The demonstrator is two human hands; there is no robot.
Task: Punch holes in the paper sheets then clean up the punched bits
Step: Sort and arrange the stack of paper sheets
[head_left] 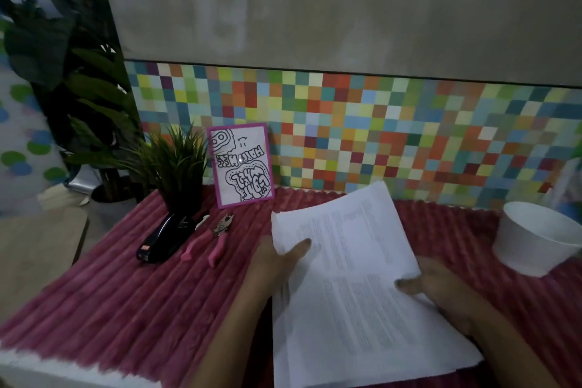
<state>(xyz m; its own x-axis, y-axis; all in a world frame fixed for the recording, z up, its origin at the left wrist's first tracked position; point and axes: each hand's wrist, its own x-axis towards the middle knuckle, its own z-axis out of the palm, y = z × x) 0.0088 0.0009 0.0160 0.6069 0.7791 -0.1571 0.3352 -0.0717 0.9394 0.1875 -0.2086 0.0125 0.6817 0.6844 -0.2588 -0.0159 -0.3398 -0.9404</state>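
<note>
The paper sheets [346,287] are being held over the counter [126,309], their side edges being pinched by the left grip [277,258] and right grip [441,280].

You're at decorated desk nook, home or casual office, can't tell which. Signs:
- counter [47,370] draped in pink ribbed plush cloth [110,293]
- stationery laid out: black stapler [165,238], pink-handled hole punch [211,238], printed paper sheets [346,277]
- decor at back: small potted grass plant [176,167], pink-framed doodle card [241,165], multicoloured checkered wall panel [378,135]
- big leafy plant [72,57] at your left, by dotted wall [19,142]
</note>
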